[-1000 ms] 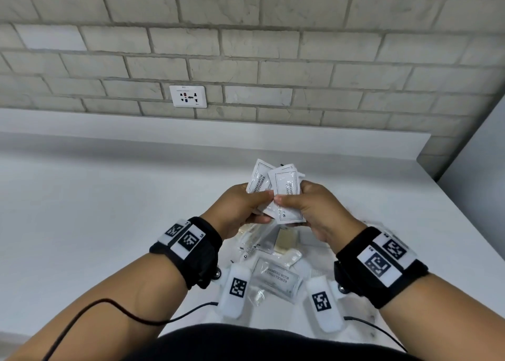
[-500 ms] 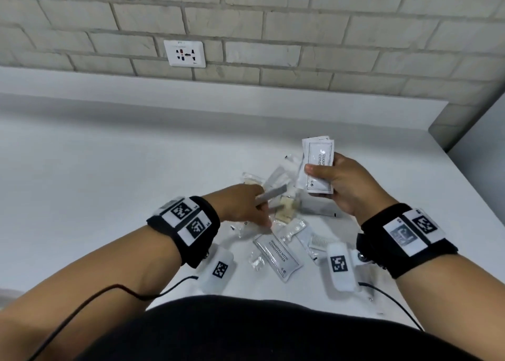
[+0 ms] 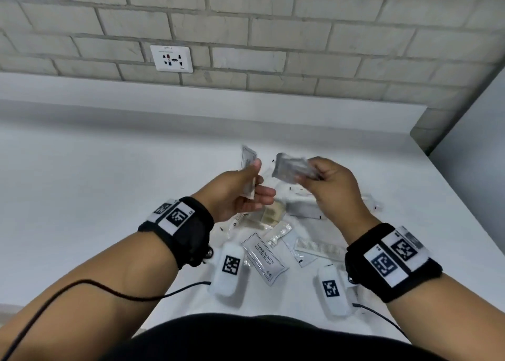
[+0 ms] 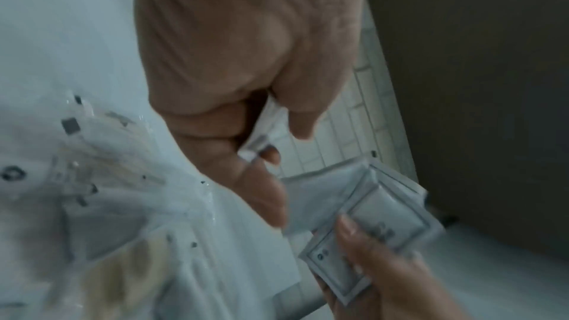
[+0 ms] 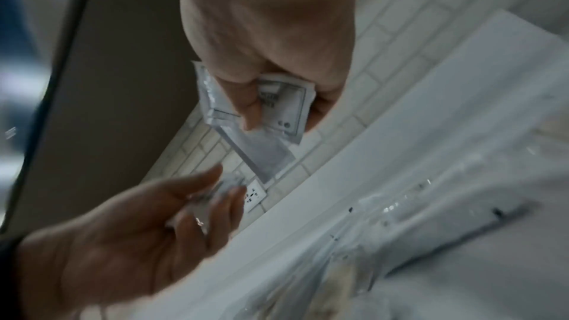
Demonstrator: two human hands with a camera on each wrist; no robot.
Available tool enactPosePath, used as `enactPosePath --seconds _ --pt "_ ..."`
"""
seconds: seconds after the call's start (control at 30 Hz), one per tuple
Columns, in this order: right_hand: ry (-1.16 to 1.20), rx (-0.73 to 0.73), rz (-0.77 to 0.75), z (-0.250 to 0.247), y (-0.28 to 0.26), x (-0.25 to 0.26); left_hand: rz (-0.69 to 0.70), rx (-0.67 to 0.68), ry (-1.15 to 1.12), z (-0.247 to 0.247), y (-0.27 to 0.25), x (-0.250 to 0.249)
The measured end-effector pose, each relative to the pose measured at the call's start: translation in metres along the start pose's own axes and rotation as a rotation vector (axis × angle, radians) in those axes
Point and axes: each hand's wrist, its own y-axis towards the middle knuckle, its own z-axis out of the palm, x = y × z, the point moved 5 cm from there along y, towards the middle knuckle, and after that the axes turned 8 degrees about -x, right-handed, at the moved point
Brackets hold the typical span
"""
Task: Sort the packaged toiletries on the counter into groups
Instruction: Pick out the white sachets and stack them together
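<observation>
Above the pile, my left hand pinches one white sachet upright between thumb and fingers; the same sachet shows blurred in the left wrist view. To its right my right hand grips a small stack of white sachets, also seen as the stack in the right wrist view and the stack in the left wrist view. Below the hands lie a "shampoo with conditioner" sachet, a wrapped comb, a beige wrapped item and other clear packets on the white counter.
A raised ledge and a brick wall with a socket plate bound the counter at the back. A grey panel stands at the right. Wrist-camera cables trail along the front edge.
My left hand has come up from the pile with one sachet. My right hand has tilted its stack toward the left hand. The view has dipped lower.
</observation>
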Motion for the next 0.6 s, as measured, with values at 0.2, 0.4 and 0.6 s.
enactPosePath --seconds 0.2,0.4,0.6 --pt "-0.319 0.091 -0.404 -0.001 -0.009 0.010 0.090 0.080 -0.087 0.008 0.000 -0.018" --pt "-0.296 0.143 0.075 -0.015 -0.003 -0.016 0.247 -0.081 -0.107 -0.008 0.003 -0.023" --pt "0.229 0.145 0.422 -0.014 0.007 -0.015 0.307 -0.119 -0.047 -0.009 0.002 -0.025"
